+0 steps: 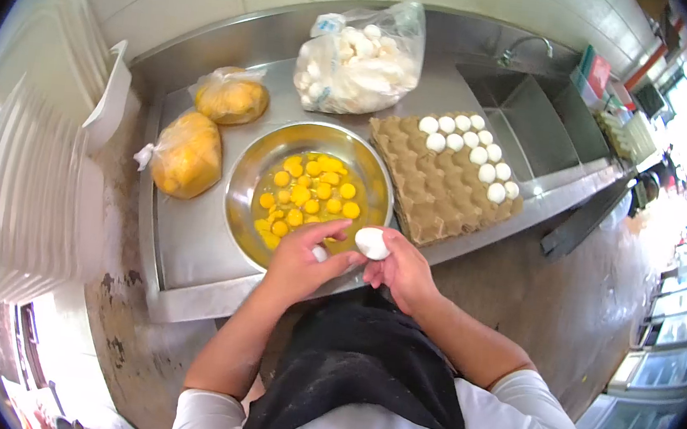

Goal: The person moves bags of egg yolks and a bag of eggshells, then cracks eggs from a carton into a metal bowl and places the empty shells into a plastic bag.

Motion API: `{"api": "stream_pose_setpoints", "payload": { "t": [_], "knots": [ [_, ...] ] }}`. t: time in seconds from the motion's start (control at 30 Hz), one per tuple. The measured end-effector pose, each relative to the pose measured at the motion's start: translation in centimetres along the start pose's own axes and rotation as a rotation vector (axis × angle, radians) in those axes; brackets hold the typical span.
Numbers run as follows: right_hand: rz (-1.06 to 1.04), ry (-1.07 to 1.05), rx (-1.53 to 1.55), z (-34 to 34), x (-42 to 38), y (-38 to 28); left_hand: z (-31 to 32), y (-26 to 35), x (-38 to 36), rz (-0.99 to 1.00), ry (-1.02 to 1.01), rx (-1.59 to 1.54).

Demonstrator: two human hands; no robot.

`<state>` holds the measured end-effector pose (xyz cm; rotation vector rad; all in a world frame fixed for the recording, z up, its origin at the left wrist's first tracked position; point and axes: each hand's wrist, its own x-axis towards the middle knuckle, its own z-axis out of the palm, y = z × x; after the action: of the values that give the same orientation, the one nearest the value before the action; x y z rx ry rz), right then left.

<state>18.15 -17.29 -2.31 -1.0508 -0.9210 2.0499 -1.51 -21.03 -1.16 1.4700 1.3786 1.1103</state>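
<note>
A round metal bowl holds several cracked eggs with yellow yolks. Over its front right rim, my right hand grips a white egg between thumb and fingers. My left hand is beside it at the bowl's front edge, curled round another white egg that shows only in part. Right of the bowl lies a stack of brown cardboard egg trays, with several white eggs along its back and right sides.
Behind the bowl stands a clear bag of eggshells. Two bags of yellow contents lie on the left. A metal sink with a faucet is at the back right. White plastic trays are stacked at far left.
</note>
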Motion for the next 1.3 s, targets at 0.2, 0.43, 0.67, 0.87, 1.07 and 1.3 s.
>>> {"api": "stream_pose_setpoints", "payload": {
  "t": [0.2, 0.43, 0.67, 0.87, 1.07, 1.3],
  "knots": [
    [0.011, -0.067, -0.12, 2.8, 2.2, -0.5, -0.9, 0.3, 0.7, 0.004, 0.095, 0.022],
    [-0.006, -0.088, -0.313, 3.2, 4.0, -0.3, -1.5, 0.2, 0.9, 0.012, 0.171, 0.188],
    [0.075, -0.121, -0.375, 3.3, 5.2, -1.1, -1.2, -2.0, 1.6, -0.003, 0.265, 0.163],
    [0.092, -0.176, -0.511, 3.4, 6.4, -3.0, -1.3, -2.7, 2.2, -0.071, 0.278, 0.045],
    [0.088, -0.141, -0.442, 3.5, 6.7, -3.0, -0.9, -2.6, 2.8, -0.055, 0.354, 0.097],
    [0.052, -0.153, -0.421, 3.2, 7.3, -2.8, -0.5, -2.1, 3.5, -0.132, 0.339, 0.011]
  ]
}}
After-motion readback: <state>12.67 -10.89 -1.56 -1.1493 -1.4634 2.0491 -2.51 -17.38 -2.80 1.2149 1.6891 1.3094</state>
